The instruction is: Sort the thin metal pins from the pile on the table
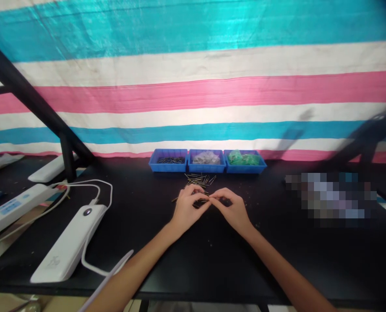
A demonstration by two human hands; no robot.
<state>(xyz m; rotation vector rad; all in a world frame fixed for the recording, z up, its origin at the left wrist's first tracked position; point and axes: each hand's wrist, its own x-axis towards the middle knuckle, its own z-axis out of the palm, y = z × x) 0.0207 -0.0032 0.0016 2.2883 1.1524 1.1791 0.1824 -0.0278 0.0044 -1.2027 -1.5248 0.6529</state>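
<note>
And here are the two hands, meeting over the middle of the worktop (180,273)! The left hand (187,208) has thumb and forefinger together, its fingers at the near edge of a loose heap of thin brassy pins (197,178). In from the right comes the right hand (234,210), thumb and forefinger drawn together too, tips right up against the left's. Is a pin pinched there? Too small to tell!

Just beyond the heap, three blue bins stand in a row: dark pins in the left bin (167,168), pale packets in the middle bin (207,168), green packets in the right bin (245,169). Over on the near left lies a white power bank (66,247), cable plugged into its far end, a power strip (14,208) farther left. And behind it all, the striped sheet (193,95)!
</note>
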